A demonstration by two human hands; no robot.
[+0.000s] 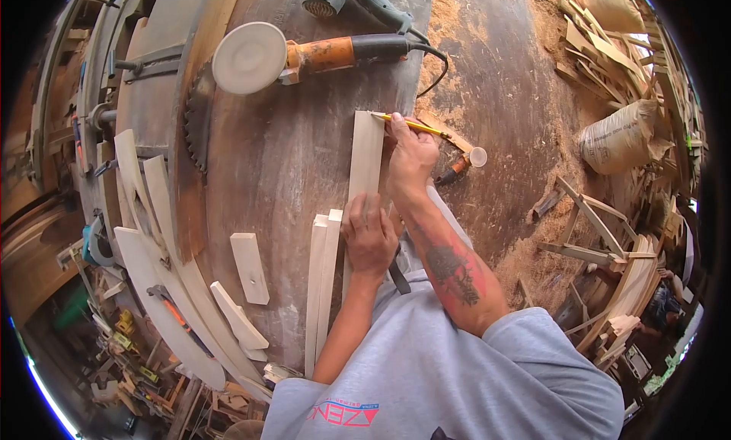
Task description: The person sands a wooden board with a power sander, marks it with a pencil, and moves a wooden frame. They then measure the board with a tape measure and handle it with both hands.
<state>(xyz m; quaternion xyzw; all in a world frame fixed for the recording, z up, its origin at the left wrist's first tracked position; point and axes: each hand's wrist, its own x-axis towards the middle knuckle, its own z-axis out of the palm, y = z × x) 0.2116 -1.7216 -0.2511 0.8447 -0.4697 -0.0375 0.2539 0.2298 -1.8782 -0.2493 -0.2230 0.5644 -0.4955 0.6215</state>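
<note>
Looking at a pale wooden board (367, 154) just above frame centre, flat on the tabletop (285, 147), running lengthwise toward the grey shirt (426, 348).

With right hand (412, 162), pinching a yellow pencil (423, 127) between thumb and fingers, nearly closed around it, tip at the board's upper end. With left hand (369, 236), touching the board lower down, fingers slightly bent and close together across its face. Can't tell whether clamping the edges or only pressing down, since partly hidden there.

On handling: likely fairly light, stiff, dry, not very slippery. Best taken by both long edges near mid-length. For the pencil: very light, rigid, fragile only at the point. Best held a little behind the tip.

Nearby: just left of the left hand, two narrow wooden strips (324, 276); farther left, a short wooden block (250, 268). Above the board, an orange angle grinder (327, 56); at upper left, a toothed saw blade (197, 128). Right of the right hand, a small grinder (457, 167).
</note>
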